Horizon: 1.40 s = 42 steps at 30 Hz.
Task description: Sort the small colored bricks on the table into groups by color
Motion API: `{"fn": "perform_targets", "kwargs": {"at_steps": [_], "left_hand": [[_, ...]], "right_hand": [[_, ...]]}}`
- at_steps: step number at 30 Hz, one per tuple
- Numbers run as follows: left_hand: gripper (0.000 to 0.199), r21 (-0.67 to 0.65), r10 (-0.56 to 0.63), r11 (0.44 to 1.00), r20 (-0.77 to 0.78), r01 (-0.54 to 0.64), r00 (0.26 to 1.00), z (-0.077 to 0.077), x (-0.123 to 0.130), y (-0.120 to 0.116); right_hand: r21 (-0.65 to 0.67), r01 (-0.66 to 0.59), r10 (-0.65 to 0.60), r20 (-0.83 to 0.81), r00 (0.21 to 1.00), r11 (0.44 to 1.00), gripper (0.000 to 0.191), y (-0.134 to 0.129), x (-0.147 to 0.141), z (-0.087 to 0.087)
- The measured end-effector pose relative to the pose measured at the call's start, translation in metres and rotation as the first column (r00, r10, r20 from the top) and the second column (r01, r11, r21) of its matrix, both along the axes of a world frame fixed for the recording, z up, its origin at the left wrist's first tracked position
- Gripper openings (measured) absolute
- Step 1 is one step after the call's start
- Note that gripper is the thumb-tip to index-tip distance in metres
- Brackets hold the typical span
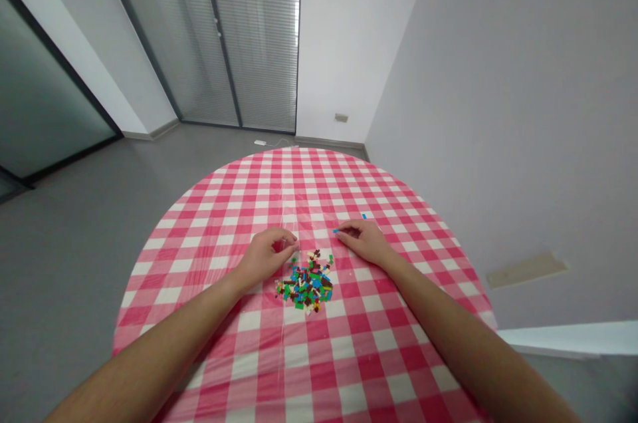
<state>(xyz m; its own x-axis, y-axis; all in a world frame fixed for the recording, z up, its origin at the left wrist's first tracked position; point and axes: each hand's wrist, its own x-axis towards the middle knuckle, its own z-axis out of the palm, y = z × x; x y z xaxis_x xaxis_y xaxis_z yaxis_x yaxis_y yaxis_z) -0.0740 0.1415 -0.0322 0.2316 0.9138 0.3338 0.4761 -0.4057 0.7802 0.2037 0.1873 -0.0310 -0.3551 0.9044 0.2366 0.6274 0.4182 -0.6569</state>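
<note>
A heap of small plastic building bricks (305, 284) in green, blue, brown, red and cream lies near the middle of the round table (299, 370), which has a red-and-white gingham cloth under clear film. My left hand (266, 255) rests just above the heap, fingers curled into a pinch; the fingertips hide whatever may lie between them. My right hand (363, 241) lies to the right of the heap, with a thin blue brick (335, 231) pinched at its fingertips. Another small blue brick (364, 216) lies on the cloth just beyond that hand.
The table's rounded edge curves away beyond the cloth on both sides, with grey floor around it. A white cable and adapter (260, 142) lie on the floor by the far wall. Glass doors with blinds (252, 37) stand behind, and a plain wall (498, 110) runs along the right.
</note>
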Motion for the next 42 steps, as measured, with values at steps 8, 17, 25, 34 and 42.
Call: {"fn": "perform_targets", "kwargs": {"at_steps": [8,17,25,34,42], "left_hand": [[0.008,-0.039,0.016,0.999,0.005,-0.016,1.000,0.000,0.002,0.000],[0.010,-0.052,0.034,0.998,0.015,-0.033,0.999,0.003,0.005,0.000],[0.009,-0.055,0.044,0.998,0.013,-0.044,0.999,0.003,0.004,0.000],[0.011,-0.068,0.029,0.997,0.011,-0.029,1.000,0.001,0.004,0.001],[0.014,-0.079,0.021,0.997,0.013,-0.020,1.000,0.005,0.004,-0.001]], "right_hand": [[0.102,0.557,-0.565,0.102,0.819,0.825,0.024,0.032,0.041,0.011],[0.177,0.530,-0.558,0.305,0.771,0.829,0.031,0.039,0.058,-0.010],[0.190,0.515,-0.548,0.343,0.763,0.836,0.034,0.037,0.058,-0.008],[0.204,0.468,-0.508,0.415,0.755,0.860,0.043,0.035,0.061,-0.006],[0.173,0.448,-0.479,0.389,0.787,0.877,0.026,0.036,0.065,-0.009]]}}
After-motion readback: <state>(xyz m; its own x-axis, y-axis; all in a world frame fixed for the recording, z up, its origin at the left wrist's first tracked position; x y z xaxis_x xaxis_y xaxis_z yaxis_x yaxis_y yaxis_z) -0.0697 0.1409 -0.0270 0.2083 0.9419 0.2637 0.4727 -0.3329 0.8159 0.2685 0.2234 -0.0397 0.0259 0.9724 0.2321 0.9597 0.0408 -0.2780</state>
